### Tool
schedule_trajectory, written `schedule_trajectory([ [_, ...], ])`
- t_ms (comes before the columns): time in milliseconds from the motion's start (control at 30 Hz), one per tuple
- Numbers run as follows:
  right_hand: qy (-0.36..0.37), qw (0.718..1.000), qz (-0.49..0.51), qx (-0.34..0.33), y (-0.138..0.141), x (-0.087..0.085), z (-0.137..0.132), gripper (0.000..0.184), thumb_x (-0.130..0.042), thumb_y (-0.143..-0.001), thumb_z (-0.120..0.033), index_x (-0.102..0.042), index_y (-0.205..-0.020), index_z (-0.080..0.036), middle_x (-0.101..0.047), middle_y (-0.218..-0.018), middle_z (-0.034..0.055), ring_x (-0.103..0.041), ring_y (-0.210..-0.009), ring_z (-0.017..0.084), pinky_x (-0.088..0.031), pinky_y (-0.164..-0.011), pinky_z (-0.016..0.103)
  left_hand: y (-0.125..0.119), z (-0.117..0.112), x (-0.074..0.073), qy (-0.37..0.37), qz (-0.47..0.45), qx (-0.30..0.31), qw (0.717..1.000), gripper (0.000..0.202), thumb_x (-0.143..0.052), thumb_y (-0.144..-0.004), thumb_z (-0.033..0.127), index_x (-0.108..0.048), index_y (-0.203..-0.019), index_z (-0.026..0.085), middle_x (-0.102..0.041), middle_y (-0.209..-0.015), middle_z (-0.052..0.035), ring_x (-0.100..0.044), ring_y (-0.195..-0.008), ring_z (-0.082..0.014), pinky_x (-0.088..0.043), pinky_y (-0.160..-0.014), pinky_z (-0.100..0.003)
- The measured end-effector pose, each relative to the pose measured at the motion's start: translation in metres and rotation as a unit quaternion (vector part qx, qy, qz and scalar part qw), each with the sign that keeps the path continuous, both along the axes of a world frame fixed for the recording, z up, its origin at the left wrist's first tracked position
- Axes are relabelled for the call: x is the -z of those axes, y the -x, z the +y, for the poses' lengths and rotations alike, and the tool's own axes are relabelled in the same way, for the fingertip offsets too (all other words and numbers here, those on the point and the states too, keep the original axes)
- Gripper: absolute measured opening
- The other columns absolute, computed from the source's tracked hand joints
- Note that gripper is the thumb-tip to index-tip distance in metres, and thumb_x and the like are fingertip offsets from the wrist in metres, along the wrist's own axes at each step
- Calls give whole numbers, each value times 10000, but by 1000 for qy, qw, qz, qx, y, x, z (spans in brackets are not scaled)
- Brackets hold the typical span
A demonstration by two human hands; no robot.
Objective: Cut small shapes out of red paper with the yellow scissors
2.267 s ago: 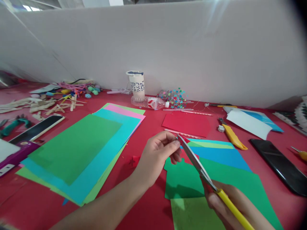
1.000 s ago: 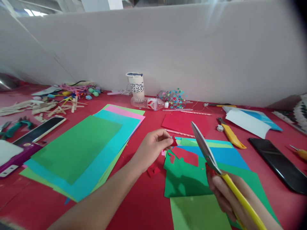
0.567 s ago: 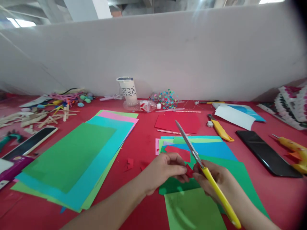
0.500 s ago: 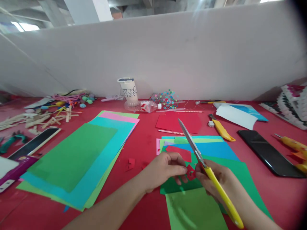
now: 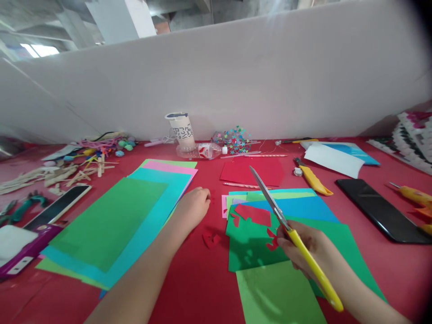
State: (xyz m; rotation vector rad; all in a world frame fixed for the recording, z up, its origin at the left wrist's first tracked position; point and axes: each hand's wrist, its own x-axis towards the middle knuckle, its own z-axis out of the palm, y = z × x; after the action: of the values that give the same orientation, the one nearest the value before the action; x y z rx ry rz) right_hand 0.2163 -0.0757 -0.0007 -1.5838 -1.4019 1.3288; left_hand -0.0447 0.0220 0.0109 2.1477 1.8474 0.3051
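Gripping scissors [image 5: 299, 243] with the right hand [image 5: 313, 238] at right of centre, fingers wrapped close round the smooth yellow handle, wrist slanting in from the lower right. Pointing the slim metallic blades, closed together, toward the upper left. Just beside those fingertips, a jagged red scrap [image 5: 272, 246]; cannot tell if touched. Near mid-frame, bending the left hand [image 5: 193, 208] with knuckles up and fingertips hidden; cannot tell how far open, or whether holding anything. Below and right of it, on the flat red table [image 5: 195, 288], an angular red paper piece [image 5: 211, 239]. Under the scissors, a smooth dark green sheet [image 5: 246, 247], overlapped at lower centre by a light green sheet [image 5: 276, 292]. Farther out, at upper centre, a clear plastic bottle [image 5: 204, 151] on its side.
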Motion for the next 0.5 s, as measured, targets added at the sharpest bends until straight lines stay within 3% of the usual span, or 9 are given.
schedule_trajectory([
  [100, -2, 1000, 4, -5, -1, 1, 0, 141, -564, -676, -346, -496, -664, -222, -369, -489, -96, -306, -358, 80, -249, -315, 202, -11, -10, -15, -1, -32, -7, 999, 180, -467, -833, 173, -625, -918, 153, -659, -924, -115, -603, -884, -241, -424, -779, -333],
  [200, -9, 1000, 11, -15, -1, 4, -2, 131, -554, -702, -309, -461, -651, -232, -309, -477, -111, -281, -353, 76, -218, -317, 197, -35, -33, -26, 70, -120, 82, 987, 202, -505, -861, 356, -637, -895, 207, -676, -853, -20, -620, -769, -161, -454, -674, -232],
  [233, -12, 1000, 13, -19, -1, 5, -2, 133, -554, -706, -289, -450, -645, -232, -315, -487, -108, -289, -365, 76, -223, -328, 196, -45, -42, -27, 168, -222, 147, 949, 241, -511, -863, 386, -638, -921, 189, -670, -858, -27, -616, -759, -156, -459, -660, -226],
  [300, -19, 999, 19, -27, 1, 7, -3, 131, -547, -710, -253, -439, -640, -230, -327, -514, -102, -299, -399, 77, -247, -359, 196, -64, -59, -24, 273, -347, 180, 879, 261, -576, -817, 402, -625, -923, 169, -640, -789, -19, -597, -702, -150, -454, -613, -228],
  [400, -26, 999, 22, -36, 3, 7, -3, 115, -533, -718, -237, -442, -648, -224, -348, -545, -92, -315, -438, 85, -273, -393, 204, -83, -71, -15, 330, -402, 142, 842, 177, -594, -785, 330, -606, -812, 155, -576, -685, -1, -560, -626, -132, -429, -552, -221],
  [500, -29, 999, 16, -42, 4, 4, -2, 165, -560, -744, -298, -448, -651, -220, -340, -547, -92, -299, -438, 86, -247, -393, 212, -76, -65, -16, 337, -391, 135, 846, 160, -563, -781, 298, -606, -843, 157, -566, -696, 6, -528, -558, -109, -418, -513, -216],
])
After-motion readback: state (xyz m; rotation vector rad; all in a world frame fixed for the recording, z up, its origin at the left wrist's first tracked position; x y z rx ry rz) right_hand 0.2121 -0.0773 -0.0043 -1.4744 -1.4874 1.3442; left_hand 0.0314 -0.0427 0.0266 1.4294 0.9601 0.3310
